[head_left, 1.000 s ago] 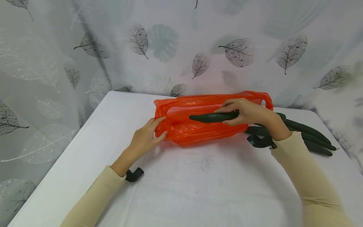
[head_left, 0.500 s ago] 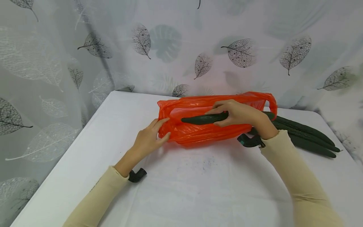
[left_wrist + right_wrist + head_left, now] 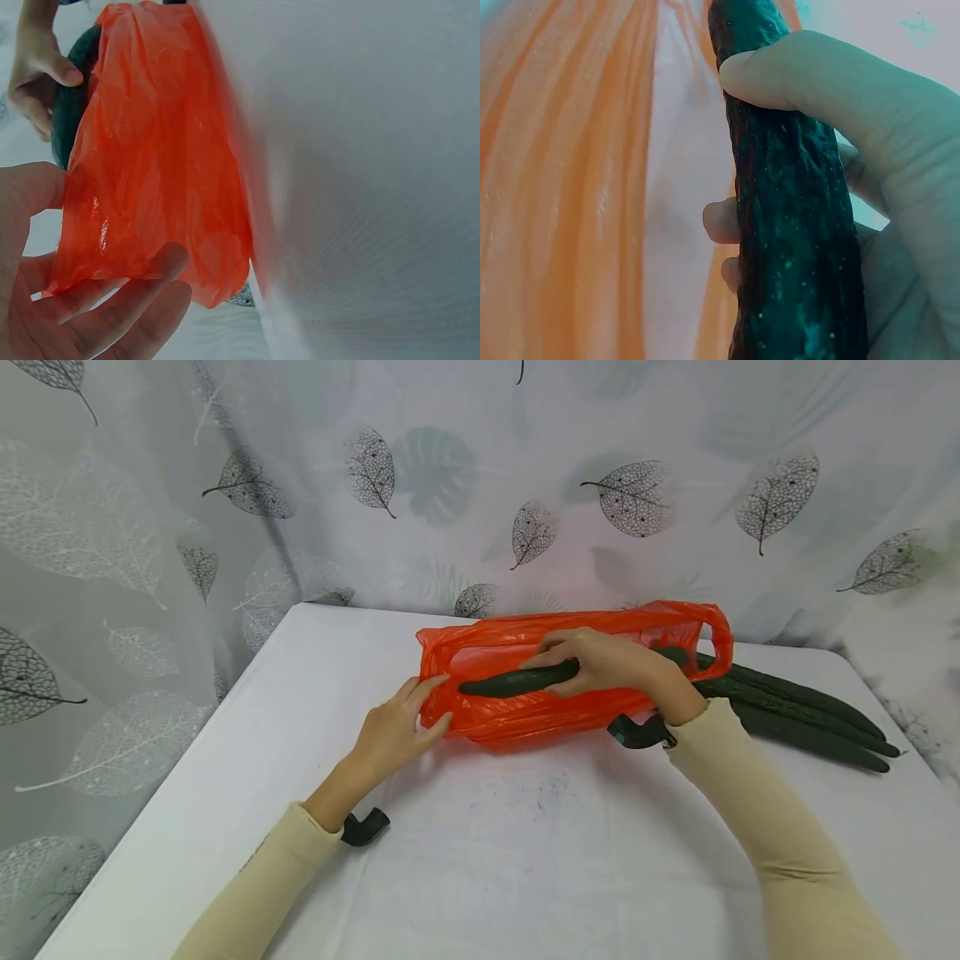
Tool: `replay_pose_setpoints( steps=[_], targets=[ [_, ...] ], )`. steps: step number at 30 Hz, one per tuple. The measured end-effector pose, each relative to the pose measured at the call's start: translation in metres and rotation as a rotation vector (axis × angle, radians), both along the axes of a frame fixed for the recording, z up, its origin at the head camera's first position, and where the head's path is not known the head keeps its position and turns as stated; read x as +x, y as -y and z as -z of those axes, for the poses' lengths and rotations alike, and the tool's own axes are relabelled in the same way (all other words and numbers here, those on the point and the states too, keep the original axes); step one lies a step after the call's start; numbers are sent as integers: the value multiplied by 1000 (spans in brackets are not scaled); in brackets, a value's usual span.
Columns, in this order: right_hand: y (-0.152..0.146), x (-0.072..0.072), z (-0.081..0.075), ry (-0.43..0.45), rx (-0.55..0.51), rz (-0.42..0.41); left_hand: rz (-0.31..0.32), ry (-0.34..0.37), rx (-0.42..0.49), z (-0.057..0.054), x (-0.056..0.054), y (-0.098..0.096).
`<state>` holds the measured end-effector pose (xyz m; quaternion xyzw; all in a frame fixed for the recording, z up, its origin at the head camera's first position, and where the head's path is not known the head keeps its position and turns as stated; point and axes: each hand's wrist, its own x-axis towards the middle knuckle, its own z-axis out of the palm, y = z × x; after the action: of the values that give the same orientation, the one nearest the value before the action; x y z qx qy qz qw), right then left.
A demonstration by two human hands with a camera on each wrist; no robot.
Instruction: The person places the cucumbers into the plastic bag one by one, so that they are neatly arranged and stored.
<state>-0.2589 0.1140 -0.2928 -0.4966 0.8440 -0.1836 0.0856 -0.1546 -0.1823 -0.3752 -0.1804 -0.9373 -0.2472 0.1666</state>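
Note:
A red plastic bag lies along the far part of the table with its mouth spread upward. At its left end is my left hand, thumb and fingers wide apart and touching the bag's side. In the left wrist view, the fingers lie against the thin plastic. My right hand grips a dark green cucumber and holds it over the bag's mouth, its free tip pointing left. The right wrist view shows the thumb across the bumpy cucumber, fingertips on its other side.
Several more cucumbers lie together on the table to the right of the bag, partly behind the bag's handle and my right arm. A leaf-patterned curtain hangs behind the white table.
My right hand has moved left with the cucumber, farther over the bag's mouth, and the cucumber's left tip now sits lower. My left hand has stayed at the bag's left end.

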Motion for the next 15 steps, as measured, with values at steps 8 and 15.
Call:
replay_pose_setpoints(
  steps=[8,15],
  targets=[
    [10,-3,9,-38,-8,0,5,-11,0,-1,0,1],
    [15,-7,20,17,-10,-21,7,2,7,-2,1,1]
  ],
)
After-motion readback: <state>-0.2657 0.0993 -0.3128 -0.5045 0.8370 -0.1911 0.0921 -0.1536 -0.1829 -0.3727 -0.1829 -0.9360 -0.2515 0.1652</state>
